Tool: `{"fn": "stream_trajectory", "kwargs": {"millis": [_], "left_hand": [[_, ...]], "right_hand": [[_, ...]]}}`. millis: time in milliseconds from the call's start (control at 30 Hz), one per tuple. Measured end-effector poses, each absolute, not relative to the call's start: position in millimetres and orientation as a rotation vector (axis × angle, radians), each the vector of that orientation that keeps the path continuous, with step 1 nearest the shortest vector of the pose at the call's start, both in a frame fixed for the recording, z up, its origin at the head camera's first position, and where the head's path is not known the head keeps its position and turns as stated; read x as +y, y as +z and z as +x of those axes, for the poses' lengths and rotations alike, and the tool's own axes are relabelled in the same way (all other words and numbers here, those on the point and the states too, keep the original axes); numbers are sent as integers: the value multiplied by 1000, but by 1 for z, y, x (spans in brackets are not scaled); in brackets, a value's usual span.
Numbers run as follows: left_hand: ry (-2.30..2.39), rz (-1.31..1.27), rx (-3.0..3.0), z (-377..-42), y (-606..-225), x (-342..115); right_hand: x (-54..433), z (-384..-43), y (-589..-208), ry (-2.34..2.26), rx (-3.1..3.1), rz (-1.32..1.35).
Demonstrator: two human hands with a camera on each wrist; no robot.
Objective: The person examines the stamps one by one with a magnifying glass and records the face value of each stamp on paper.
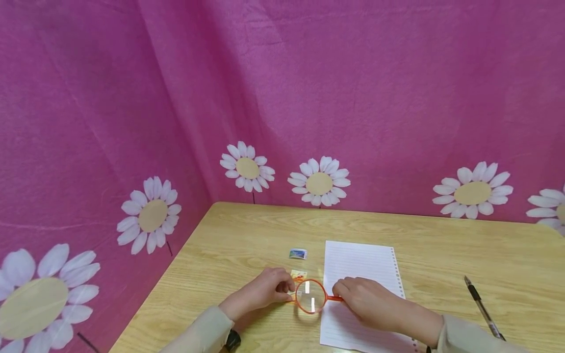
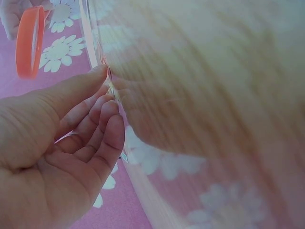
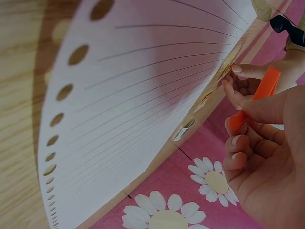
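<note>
My right hand grips the handle of an orange-rimmed magnifying glass. In the right wrist view, the orange handle lies between thumb and curled fingers. The round lens is over the table, just left of the paper. Beside it, my left hand has thumb and fingertips at the edge of a small stamp, seen partly through the lens, and seems to pinch it. A yellow and orange stamp lies just beyond those fingers. Farther back is a blue-green stamp, slightly curled.
A lined white sheet with punched holes along its right edge lies under my right hand. To the right, a black-gripped pen rests on the wooden table. A pink curtain with daisies hangs behind and at the left.
</note>
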State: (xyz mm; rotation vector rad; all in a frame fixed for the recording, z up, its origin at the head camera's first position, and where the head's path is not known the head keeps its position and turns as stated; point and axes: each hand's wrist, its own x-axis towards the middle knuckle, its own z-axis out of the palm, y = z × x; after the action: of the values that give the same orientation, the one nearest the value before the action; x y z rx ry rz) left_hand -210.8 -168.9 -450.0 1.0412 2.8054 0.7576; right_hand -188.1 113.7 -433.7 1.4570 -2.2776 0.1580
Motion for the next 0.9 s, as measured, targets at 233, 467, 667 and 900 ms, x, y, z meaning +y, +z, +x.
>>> {"fn": "stream_trajectory", "kwargs": {"millis": [233, 467, 667, 900], "left_hand": [[766, 1037, 2790, -210, -449, -169], [774, 1056, 2799, -211, -450, -170], [772, 1043, 2795, -212, -452, -169], [770, 1077, 2805, -212, -453, -170]], "right_hand": [[119, -188, -436, 152, -2240, 1457], [128, -188, -439, 151, -2258, 1419], [134, -186, -439, 139, -2279, 1396], [142, -186, -440, 126, -2266, 1375]]}}
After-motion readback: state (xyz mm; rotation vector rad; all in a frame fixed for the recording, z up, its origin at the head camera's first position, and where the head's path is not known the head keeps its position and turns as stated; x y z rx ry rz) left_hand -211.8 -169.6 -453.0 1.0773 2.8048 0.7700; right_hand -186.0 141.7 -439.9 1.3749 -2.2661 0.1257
